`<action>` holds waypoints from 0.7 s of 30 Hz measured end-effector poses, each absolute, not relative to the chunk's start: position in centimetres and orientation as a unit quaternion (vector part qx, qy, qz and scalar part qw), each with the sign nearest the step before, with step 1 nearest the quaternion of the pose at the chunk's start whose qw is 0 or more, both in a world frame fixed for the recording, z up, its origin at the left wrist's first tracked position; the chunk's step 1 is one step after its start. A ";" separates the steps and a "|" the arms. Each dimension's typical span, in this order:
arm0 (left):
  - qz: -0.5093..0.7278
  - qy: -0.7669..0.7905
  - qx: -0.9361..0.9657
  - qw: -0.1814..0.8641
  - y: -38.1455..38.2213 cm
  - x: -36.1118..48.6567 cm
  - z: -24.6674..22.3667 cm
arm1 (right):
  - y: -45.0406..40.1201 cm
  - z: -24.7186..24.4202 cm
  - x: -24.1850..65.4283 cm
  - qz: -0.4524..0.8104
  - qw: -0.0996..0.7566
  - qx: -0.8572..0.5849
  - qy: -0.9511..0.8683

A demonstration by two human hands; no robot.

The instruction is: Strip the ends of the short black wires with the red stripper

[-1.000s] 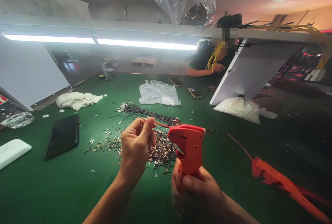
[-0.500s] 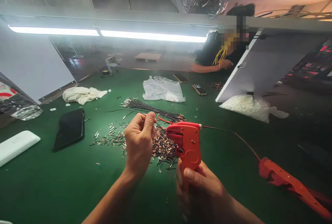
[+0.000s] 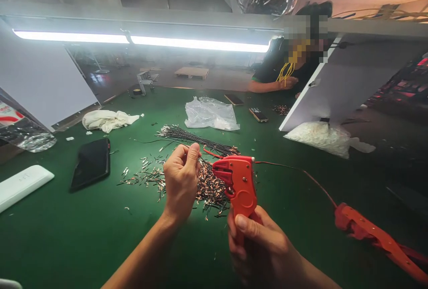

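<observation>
My left hand [image 3: 181, 177] is closed in a pinch on a thin black wire [image 3: 152, 141], whose free end trails out to the left. My right hand [image 3: 257, 240] is wrapped around the handle of a red wire stripper [image 3: 240, 182]. Its jaws face left, a short gap from my left fingers. Beneath and behind both hands lies a pile of short wire offcuts [image 3: 210, 186], black with copper-coloured ends. A bundle of black wires [image 3: 197, 138] lies just beyond the pile. From the back of the stripper a thin cord [image 3: 284, 165] runs right towards another red-handled tool [image 3: 374, 235].
On the green tabletop [image 3: 83, 240], a black phone [image 3: 91, 164], a white case-like object [image 3: 25, 186] and a white cloth [image 3: 109, 121] lie left. A plastic bag [image 3: 211, 114] and two dark devices lie farther back. A filled bag [image 3: 319, 138] sits right. A co-worker [image 3: 272, 75] holds yellow wires opposite.
The stripper has shifted slightly left, closer to my left hand. The wire's free end on the left has drawn in a little to the right. Both grips stay the same.
</observation>
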State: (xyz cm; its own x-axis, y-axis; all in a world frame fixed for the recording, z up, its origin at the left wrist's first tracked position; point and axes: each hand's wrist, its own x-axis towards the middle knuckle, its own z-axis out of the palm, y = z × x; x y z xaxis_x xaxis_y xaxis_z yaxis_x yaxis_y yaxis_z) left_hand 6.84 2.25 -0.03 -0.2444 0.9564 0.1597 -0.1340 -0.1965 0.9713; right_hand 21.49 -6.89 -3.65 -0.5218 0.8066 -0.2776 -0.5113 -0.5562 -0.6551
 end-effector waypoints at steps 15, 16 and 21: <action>0.508 0.550 0.662 -0.026 2.9 3.9 1.3 | -6.0 -3.8 22.4 0.845 0.418 -0.220 -0.251; 0.467 0.513 0.720 -0.010 3.1 3.6 1.2 | -5.8 -3.8 22.6 0.842 0.423 -0.217 -0.254; 0.362 0.403 0.827 0.149 3.7 3.6 0.0 | -5.1 -4.0 23.0 0.833 0.431 -0.226 -0.264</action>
